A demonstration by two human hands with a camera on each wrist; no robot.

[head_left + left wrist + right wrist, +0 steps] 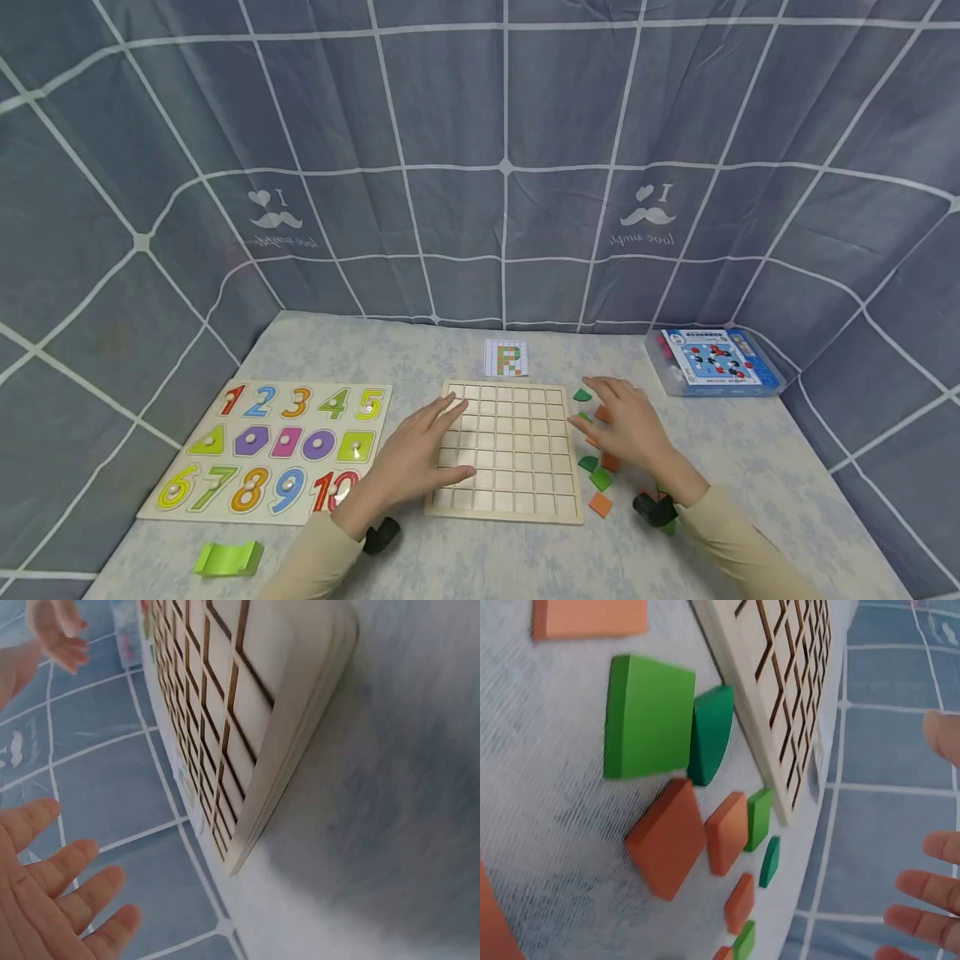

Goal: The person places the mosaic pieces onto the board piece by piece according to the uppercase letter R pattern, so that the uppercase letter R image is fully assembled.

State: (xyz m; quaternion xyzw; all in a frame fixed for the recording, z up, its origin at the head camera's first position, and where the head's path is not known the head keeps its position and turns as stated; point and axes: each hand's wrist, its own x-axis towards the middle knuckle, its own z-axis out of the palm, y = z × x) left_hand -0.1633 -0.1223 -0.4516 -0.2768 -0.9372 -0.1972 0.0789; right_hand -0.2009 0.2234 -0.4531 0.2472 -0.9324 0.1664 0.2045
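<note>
A wooden grid board (510, 450) with square cells lies flat in the middle of the table. Over its left edge hovers my left hand (416, 450), fingers spread and holding nothing. On the other side, my right hand (626, 421) is held with fingers extended above loose coloured tiles. Among these, the right wrist view shows a green square tile (649, 716), a dark green rounded tile (711, 735) and several orange tiles, one orange tile (669, 840) among them, beside the board's rim. Part of the tile group is hidden under my right hand and wrist in the head view.
Behind the board lies a small pattern card (506, 358). A number and shape puzzle board (247, 454) is at left, with a bright green curved piece (228, 558) in front of it. A plastic box with a blue label (712, 362) stands back right. Grey curtain (465, 208) surrounds the table.
</note>
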